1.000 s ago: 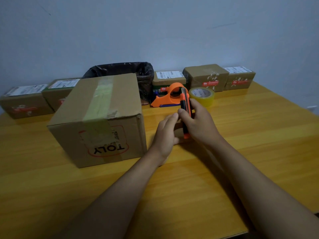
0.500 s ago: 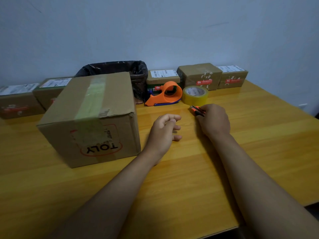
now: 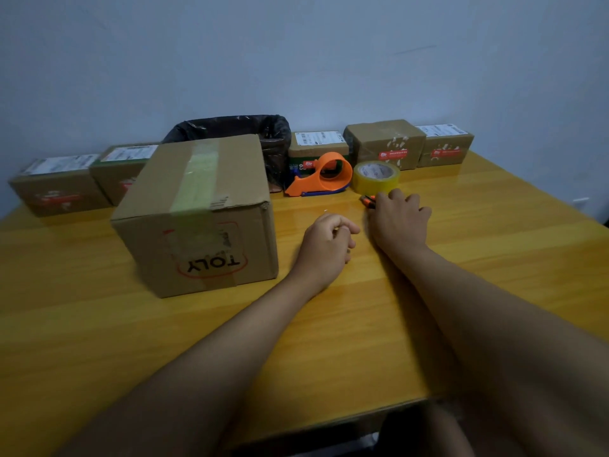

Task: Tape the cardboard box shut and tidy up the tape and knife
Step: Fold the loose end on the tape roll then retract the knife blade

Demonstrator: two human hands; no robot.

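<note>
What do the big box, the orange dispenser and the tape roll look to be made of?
Big box: brown corrugated cardboard by its look, matte, with a creased corner and a glossy tape strip over the top seam. Orange dispenser: apparently moulded plastic, smooth with a slight sheen. Tape roll: yellowish translucent plastic film, glossy, likely on a cardboard core.

Cardboard box [image 3: 197,212] is placed on table [image 3: 494,252] at 10 o'clock. Tape dispenser [image 3: 321,176] is set at 12, tape roll [image 3: 376,177] just beside at 1, utility knife [image 3: 368,201] before it. Parcels [image 3: 385,143] are lined behind.
</note>
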